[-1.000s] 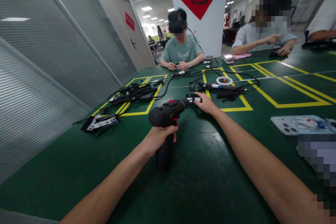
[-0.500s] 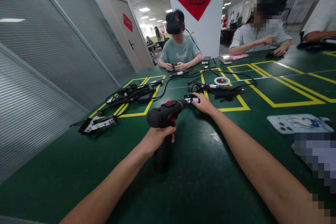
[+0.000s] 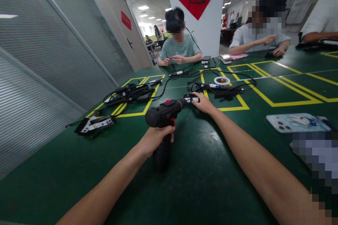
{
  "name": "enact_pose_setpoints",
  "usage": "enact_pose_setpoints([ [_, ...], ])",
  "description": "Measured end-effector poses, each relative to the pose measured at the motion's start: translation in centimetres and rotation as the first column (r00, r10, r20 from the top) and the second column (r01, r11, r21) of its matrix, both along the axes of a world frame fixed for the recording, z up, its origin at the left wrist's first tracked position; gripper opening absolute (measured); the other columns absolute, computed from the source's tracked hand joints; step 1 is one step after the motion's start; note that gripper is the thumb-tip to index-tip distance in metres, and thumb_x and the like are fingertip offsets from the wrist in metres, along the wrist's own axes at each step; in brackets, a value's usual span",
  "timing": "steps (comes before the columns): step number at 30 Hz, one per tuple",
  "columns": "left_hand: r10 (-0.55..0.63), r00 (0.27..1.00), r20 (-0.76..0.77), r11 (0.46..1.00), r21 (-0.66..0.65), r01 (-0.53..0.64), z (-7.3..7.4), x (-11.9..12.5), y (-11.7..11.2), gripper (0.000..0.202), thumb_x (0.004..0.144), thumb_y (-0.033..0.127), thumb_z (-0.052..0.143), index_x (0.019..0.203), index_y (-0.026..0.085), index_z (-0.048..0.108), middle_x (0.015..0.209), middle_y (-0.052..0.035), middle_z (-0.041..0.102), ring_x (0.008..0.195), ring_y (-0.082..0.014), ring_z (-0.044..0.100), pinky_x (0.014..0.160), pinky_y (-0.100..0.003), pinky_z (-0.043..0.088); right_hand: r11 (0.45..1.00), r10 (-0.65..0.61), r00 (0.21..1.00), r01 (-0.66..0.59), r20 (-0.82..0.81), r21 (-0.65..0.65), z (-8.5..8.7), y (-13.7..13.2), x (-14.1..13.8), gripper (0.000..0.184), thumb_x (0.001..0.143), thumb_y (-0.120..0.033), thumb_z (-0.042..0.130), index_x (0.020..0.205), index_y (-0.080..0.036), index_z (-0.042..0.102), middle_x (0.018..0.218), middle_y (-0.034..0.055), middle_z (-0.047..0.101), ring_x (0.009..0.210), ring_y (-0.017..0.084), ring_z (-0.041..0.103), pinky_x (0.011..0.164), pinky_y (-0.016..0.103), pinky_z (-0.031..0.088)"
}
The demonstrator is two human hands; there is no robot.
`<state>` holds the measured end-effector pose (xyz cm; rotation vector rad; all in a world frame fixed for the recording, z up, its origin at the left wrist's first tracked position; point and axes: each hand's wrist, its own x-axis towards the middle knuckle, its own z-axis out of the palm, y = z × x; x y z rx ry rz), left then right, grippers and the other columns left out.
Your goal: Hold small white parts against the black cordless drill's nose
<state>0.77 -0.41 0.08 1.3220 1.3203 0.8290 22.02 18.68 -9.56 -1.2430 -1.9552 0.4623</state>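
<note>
The left hand (image 3: 158,137) has its fingers wrapped around the handle of a black drill (image 3: 160,113), near the middle of the frame. The drill stands upright, and its nose points up and to the right. The right hand (image 3: 202,102) is a little higher in the frame, just right of the middle, with its fingers closed on a small black and white part (image 3: 188,96). The drill's front end is right up by that part; I can't tell if the two touch. So the tool is picked up, the part is held, and they are lined up close together. It looks like the work on this part is under way and not finished, because both hands are busy there. I can't see any screw or hole, so I can't say how much drilling is done or left. At the left of the frame, a pile of black cords (image 3: 129,95) lies on the green table (image 3: 211,182), and a flat black and white piece (image 3: 99,123) sits just below it. No hand is on those. A white ring (image 3: 221,77) lies right of the middle, and a phone (image 3: 297,123) lies at the far right. Across the table, a co-worker (image 3: 182,47) has both hands together.
</note>
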Motion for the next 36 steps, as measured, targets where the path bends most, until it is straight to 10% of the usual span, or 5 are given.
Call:
enact_pose_setpoints([
  [11,-0.019,1.0,0.021,0.999,0.034,0.019,-0.18,-0.09,0.06,0.017,0.077,0.029,0.062,0.088,0.016,0.06,0.081,0.0003,0.057,0.057,-0.0119,0.054,0.06,-0.027,0.04,1.0,0.011,1.0,-0.011,-0.008,0.012,0.04,-0.01,0.05,0.05,0.083,-0.031,0.054,0.131,-0.02,0.05,0.119,0.0101,0.054,0.106,0.023,0.055,0.099,0.037,0.041],
  [36,0.013,1.0,0.006,1.0,0.011,-0.013,-0.12,0.17,0.02,0.016,0.076,0.026,0.06,0.087,0.015,0.059,0.059,0.0011,0.057,0.052,-0.013,0.053,0.057,-0.026,0.036,1.0,0.009,1.0,-0.009,-0.004,0.015,-0.41,0.37,0.13,0.051,0.081,-0.031,0.055,0.131,-0.02,0.051,0.12,0.01,0.055,0.11,0.025,0.054,0.099,0.039,0.041],
])
